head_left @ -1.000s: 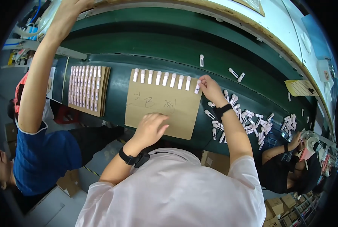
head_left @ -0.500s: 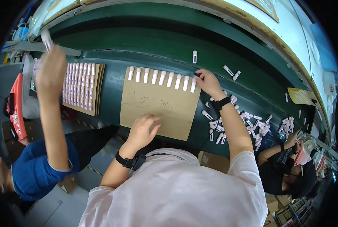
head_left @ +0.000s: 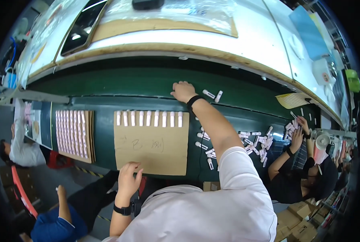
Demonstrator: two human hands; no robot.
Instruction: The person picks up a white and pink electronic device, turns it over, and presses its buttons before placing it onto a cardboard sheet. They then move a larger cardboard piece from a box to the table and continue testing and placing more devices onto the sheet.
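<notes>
A cardboard sheet (head_left: pixel 151 141) with dark handwriting lies on the green work surface. Along its far edge stretches a row of small white tubes with pale pink caps (head_left: pixel 148 118). My right hand (head_left: pixel 183 91) reaches past the row to the far green strip, fingers curled down; whatever lies under them is hidden. Just right of it are two similar tubes (head_left: pixel 218 96), apart from the hand. At the sheet's near left edge hovers my left hand (head_left: pixel 129 175), its fingers loosely bent, apart and holding nothing.
Loose tubes (head_left: pixel 264 142) lie scattered to the right, partly behind my right arm. A stacked board of tubes (head_left: pixel 73 133) sits at left. A white shelf (head_left: pixel 156 40) runs across the back. A co-worker in black (head_left: pixel 301 173) handles tubes at right; another in blue (head_left: pixel 59 222) is at left.
My right hand has gone from the row's right end to the far green strip, over where a lone tube lay. The view has shifted, showing more shelf. The blue-clad person's raised arm has come down.
</notes>
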